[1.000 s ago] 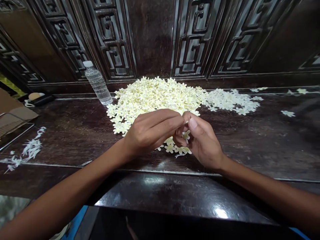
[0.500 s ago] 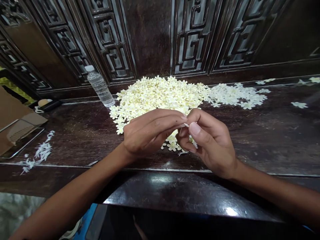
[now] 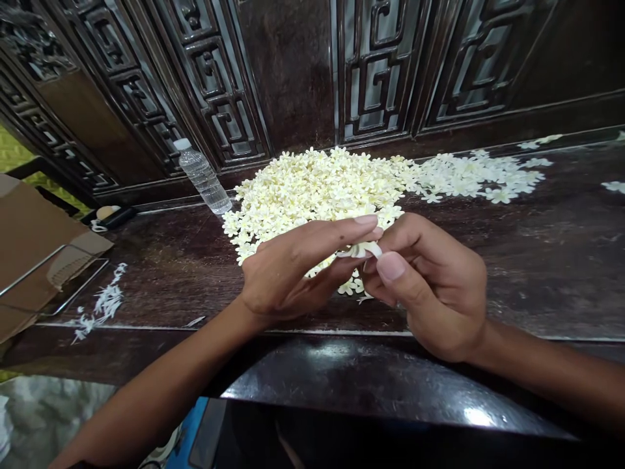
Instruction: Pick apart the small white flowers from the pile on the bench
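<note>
In front of flower pile (image 3: 317,185), right grip (image 3: 437,296) pinching flower (image 3: 360,250), axis crosswise, tube (image 3: 375,248) rightward; left grip (image 3: 288,267) unclear.

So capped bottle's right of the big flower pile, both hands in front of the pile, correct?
Wrong side: the head view shows the capped bottle left of the flower pile. The left hand and right hand are in front of the pile, as stated.
</note>
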Action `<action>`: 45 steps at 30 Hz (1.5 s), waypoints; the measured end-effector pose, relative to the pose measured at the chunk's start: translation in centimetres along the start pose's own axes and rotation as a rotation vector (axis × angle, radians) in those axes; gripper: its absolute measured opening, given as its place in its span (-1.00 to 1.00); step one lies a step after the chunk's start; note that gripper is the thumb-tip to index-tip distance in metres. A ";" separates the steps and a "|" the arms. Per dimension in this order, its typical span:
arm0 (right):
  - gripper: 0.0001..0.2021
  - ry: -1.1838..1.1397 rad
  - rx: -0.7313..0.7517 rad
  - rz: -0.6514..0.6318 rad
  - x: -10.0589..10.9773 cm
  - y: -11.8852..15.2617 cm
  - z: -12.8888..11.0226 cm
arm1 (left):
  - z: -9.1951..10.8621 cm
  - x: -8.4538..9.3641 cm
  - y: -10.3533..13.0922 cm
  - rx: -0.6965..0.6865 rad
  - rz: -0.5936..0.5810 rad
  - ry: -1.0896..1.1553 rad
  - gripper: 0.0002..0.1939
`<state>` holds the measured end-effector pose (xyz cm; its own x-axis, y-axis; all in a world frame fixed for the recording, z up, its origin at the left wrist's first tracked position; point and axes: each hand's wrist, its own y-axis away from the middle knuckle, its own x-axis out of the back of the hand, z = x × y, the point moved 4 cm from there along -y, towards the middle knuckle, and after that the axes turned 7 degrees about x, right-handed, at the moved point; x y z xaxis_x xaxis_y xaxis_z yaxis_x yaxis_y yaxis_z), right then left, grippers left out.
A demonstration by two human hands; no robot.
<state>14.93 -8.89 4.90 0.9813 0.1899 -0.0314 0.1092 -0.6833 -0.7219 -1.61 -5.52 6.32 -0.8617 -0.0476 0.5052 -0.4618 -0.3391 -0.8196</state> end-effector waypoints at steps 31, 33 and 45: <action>-0.62 0.083 -0.057 -0.115 -0.6 -0.3 -1.0 | 1.6 1.7 -0.4 -0.054 -0.037 -0.252 -0.71; -0.61 0.079 -0.076 -0.104 -0.6 -0.3 -1.0 | 1.8 1.8 -0.5 -0.063 -0.031 -0.245 -0.71; -0.65 0.150 0.022 -0.141 -0.4 -0.8 -2.2 | 2.0 1.3 -0.7 0.065 -0.042 -0.176 -0.65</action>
<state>14.77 -9.93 6.99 0.9693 0.1747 0.1728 0.2452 -0.6418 -0.7266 -1.98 -7.20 8.13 -0.7892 -0.1939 0.5828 -0.4772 -0.4038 -0.7805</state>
